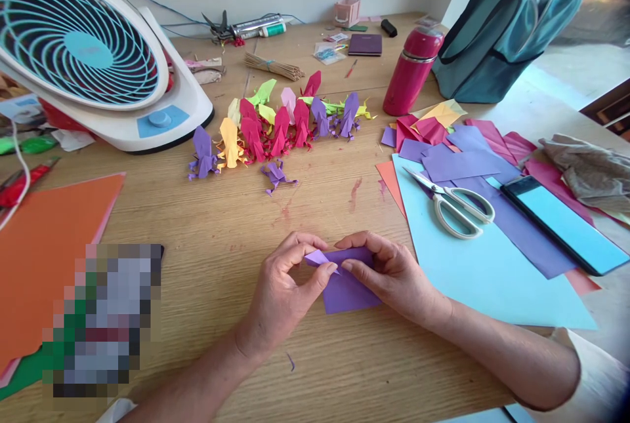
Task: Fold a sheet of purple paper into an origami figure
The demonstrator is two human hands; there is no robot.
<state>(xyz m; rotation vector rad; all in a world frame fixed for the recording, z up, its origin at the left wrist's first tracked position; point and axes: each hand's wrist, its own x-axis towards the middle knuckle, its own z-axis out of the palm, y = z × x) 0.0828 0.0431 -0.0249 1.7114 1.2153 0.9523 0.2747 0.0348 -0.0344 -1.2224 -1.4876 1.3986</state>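
Note:
Between my two hands is a purple sheet of paper, partly folded, with a lighter corner turned over at its upper left. My left hand pinches that folded corner between thumb and fingers. On the upper right edge, my right hand grips the same sheet with its thumb in front and fingers behind. Beyond the hands lies a small purple folded paper figure. Behind it stand several folded paper figures in purple, yellow, red, pink and green, among them a yellow one.
White-handled scissors rest on light blue paper at right, near a phone and purple offcuts. A red bottle and teal bag stand behind. At left are a fan and orange paper.

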